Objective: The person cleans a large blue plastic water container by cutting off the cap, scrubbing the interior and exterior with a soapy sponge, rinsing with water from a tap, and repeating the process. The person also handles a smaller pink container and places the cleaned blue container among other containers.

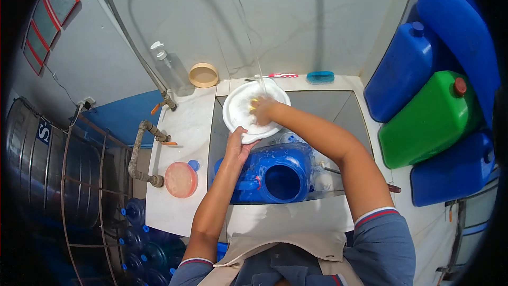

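My left hand (241,145) grips the near rim of a white plastic basin (232,116), thumb inside and fingers underneath. The basin is tilted over the sink (344,122), and a thin stream of water (257,61) falls into it. Inside, my right hand (264,110), slightly blurred, presses a small yellow sponge (253,107) against the white bottom; most of the sponge is hidden by the fingers. Below the basin, a wet blue plastic jug (307,167) lies in the sink, its wide round mouth facing me.
Along the back ledge are a pump bottle (172,71), a tan round lid (203,75), a pink-handled brush (283,76) and a blue brush (320,77). A pink round tub (181,180) stands left near pipe taps (143,153). Blue and green jerrycans (423,122) line the right.
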Demonstrator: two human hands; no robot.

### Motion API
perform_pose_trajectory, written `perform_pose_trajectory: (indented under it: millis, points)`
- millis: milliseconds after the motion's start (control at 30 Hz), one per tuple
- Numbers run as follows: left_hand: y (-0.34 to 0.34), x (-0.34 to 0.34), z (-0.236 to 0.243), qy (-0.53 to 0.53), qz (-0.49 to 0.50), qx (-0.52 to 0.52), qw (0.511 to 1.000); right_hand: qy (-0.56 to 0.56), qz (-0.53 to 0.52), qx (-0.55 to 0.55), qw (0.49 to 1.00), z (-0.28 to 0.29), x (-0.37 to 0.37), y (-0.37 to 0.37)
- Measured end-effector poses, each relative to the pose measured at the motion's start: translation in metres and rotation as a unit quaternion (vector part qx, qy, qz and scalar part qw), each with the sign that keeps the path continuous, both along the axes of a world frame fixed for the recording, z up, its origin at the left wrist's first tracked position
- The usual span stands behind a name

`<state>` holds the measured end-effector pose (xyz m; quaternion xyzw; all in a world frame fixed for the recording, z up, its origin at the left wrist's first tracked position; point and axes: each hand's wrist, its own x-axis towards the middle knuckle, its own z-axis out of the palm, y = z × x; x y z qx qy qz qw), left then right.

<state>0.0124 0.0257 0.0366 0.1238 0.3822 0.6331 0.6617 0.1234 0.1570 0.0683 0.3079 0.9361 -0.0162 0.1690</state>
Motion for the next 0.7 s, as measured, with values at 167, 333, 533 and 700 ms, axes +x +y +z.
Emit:
perform_pose_trajectory:
  millis: [167, 333, 533, 700]
  points:
    - [-0.002, -0.002, -0.009, -0.012, 0.022, -0.012, 1.0, 0.046, -0.077, -0.109, 0.99, -0.018, 0.003, 0.0]
    - [-0.003, -0.005, -0.013, -0.023, 0.034, -0.008, 0.999, 0.165, 0.028, -0.169, 0.971, 0.019, -0.006, 0.016]
    - [-0.005, -0.005, -0.014, -0.007, 0.04, 0.001, 0.999, 0.277, -0.102, -0.176, 0.939, 0.093, -0.014, 0.016]
    - [-0.003, -0.001, -0.008, -0.004, 0.024, 0.018, 1.0, 0.218, -0.35, -0.405, 0.816, 0.062, -0.01, 0.046]
